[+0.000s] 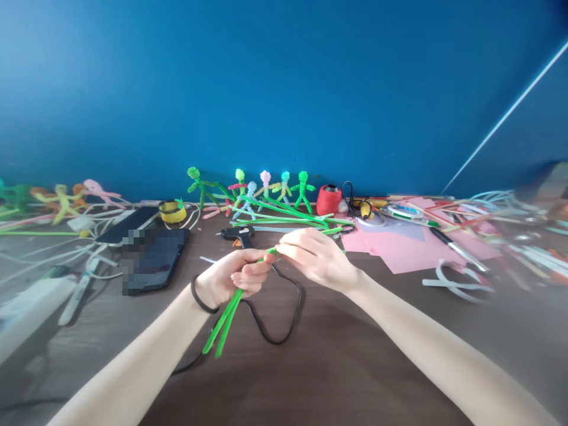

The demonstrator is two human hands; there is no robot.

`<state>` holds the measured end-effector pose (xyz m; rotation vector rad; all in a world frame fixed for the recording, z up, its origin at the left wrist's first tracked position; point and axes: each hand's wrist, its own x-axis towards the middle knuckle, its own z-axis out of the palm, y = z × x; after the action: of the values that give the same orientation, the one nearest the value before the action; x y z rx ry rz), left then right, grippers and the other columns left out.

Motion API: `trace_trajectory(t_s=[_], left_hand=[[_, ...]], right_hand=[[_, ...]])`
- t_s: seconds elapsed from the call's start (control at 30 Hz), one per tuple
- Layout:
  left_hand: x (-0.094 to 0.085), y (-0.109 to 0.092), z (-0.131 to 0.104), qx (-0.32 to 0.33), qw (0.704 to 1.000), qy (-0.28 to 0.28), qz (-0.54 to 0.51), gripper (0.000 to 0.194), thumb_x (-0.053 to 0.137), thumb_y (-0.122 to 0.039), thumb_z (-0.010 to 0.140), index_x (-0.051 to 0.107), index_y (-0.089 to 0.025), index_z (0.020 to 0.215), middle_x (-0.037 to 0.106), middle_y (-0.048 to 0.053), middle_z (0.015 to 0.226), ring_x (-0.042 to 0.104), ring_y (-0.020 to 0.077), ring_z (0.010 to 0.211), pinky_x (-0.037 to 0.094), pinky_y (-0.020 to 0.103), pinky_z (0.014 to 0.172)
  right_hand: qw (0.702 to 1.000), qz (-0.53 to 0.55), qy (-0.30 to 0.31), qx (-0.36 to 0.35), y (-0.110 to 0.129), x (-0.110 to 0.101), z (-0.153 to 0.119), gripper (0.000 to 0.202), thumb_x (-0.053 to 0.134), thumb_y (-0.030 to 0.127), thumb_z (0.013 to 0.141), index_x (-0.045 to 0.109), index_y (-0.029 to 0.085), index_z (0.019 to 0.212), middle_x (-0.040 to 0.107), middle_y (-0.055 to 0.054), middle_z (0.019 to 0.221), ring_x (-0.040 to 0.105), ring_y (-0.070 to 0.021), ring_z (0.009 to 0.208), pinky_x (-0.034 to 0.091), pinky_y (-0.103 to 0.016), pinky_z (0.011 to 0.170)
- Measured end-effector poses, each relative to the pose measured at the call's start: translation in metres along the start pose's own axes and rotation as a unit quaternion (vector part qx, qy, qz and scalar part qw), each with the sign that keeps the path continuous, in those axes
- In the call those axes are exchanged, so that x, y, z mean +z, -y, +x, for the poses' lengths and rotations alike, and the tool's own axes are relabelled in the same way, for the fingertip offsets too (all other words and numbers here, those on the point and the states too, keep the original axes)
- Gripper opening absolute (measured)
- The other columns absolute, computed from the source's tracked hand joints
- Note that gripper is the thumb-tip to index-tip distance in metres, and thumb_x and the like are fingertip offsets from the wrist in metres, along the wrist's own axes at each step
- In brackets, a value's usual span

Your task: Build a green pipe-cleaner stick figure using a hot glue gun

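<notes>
In the head view, the left hand point(251, 275) grips green pipe cleaners point(228, 319) near the frame's centre, their tails pointing lower left. The right hand point(315, 257) seems to pinch their upper end, though its fingertips partly hide it. A black glue gun point(239, 234) lies just behind the hands, above centre.

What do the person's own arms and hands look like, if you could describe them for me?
The left hand has a thin, plain black band around its wrist. The right hand has nothing around its wrist. No gloves or sleeves show.
</notes>
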<state>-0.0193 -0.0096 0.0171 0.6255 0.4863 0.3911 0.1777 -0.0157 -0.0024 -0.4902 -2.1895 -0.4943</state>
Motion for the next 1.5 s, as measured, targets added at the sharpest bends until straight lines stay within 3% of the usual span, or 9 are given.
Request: trace_trajectory(t_s=[0.23, 0.6, 0.83, 0.97, 1.17, 1.37, 1.5], left_hand=[[0.0010, 0.0002, -0.0011, 0.007, 1.000, 0.002, 0.030, 0.024, 0.037, -0.013, 0.084, 0.051, -0.010, 0.064, 0.023, -0.010, 0.037, 0.008, 0.0008, 0.028, 0.017, 0.010, 0.029], [0.0012, 0.0009, -0.0006, 0.002, 0.997, -0.039, 0.062, 0.025, 0.036, -0.014, 0.083, 0.050, -0.012, 0.063, 0.021, -0.010, 0.037, 0.009, 0.0012, 0.029, 0.013, 0.011, 0.029], [0.0016, 0.0026, 0.0007, 0.009, 0.994, -0.070, 0.086, 0.023, 0.038, -0.016, 0.084, 0.050, -0.012, 0.064, 0.025, -0.009, 0.039, 0.012, 0.0006, 0.029, 0.015, 0.011, 0.029], [0.0028, 0.0029, 0.0007, 0.017, 0.990, -0.089, 0.110, 0.023, 0.038, -0.017, 0.084, 0.051, -0.012, 0.066, 0.028, -0.009, 0.040, 0.014, 0.0002, 0.030, 0.014, 0.011, 0.030], [0.0035, 0.0025, 0.0002, 0.020, 0.988, -0.091, 0.124, 0.021, 0.040, -0.018, 0.083, 0.049, -0.013, 0.065, 0.028, -0.009, 0.041, 0.013, 0.0000, 0.030, 0.014, 0.011, 0.031], [0.0011, 0.0030, 0.0022, 0.021, 0.981, -0.103, 0.160, 0.019, 0.042, -0.020, 0.082, 0.048, -0.013, 0.065, 0.032, -0.008, 0.042, 0.015, 0.0003, 0.031, 0.014, 0.012, 0.031], [0.0039, 0.0050, 0.0035, 0.048, 0.970, -0.119, 0.208, 0.017, 0.045, -0.019, 0.082, 0.048, -0.013, 0.066, 0.037, -0.007, 0.043, 0.020, 0.0002, 0.031, 0.013, 0.013, 0.032]], right_hand=[[0.999, -0.024, -0.031, 0.011, -0.0010, 0.0008, -0.0009, 0.016, 0.047, 0.003, 0.080, 0.050, 0.015, 0.091, 0.060, -0.009, 0.091, 0.055, -0.0192, 0.091, 0.046, -0.033, 0.074], [1.000, -0.025, -0.009, -0.015, -0.0002, -0.0013, 0.0032, 0.014, 0.047, 0.005, 0.078, 0.054, 0.013, 0.087, 0.064, -0.009, 0.095, 0.056, -0.0204, 0.097, 0.046, -0.034, 0.082], [0.999, -0.048, -0.003, 0.000, 0.0025, 0.0029, 0.0000, 0.011, 0.046, 0.009, 0.079, 0.054, 0.016, 0.081, 0.064, -0.004, 0.081, 0.053, -0.0144, 0.070, 0.042, -0.027, 0.062], [0.999, -0.039, 0.020, 0.016, 0.0045, 0.0016, -0.0005, 0.011, 0.046, 0.012, 0.078, 0.056, 0.016, 0.081, 0.063, -0.003, 0.079, 0.052, -0.0137, 0.067, 0.040, -0.025, 0.058], [0.998, 0.004, 0.057, 0.031, 0.0047, -0.0008, 0.0033, 0.010, 0.047, 0.018, 0.084, 0.056, 0.013, 0.085, 0.064, -0.006, 0.083, 0.055, -0.0156, 0.074, 0.044, -0.026, 0.064], [0.995, 0.032, 0.093, 0.034, 0.0049, 0.0022, 0.0015, 0.015, 0.040, 0.010, 0.087, 0.054, 0.013, 0.090, 0.063, -0.008, 0.087, 0.056, -0.0161, 0.081, 0.046, -0.028, 0.071], [0.994, 0.014, 0.101, 0.035, 0.0056, 0.0035, 0.0000, 0.014, 0.040, 0.011, 0.087, 0.054, 0.013, 0.087, 0.062, -0.008, 0.083, 0.056, -0.0160, 0.078, 0.045, -0.027, 0.067]])
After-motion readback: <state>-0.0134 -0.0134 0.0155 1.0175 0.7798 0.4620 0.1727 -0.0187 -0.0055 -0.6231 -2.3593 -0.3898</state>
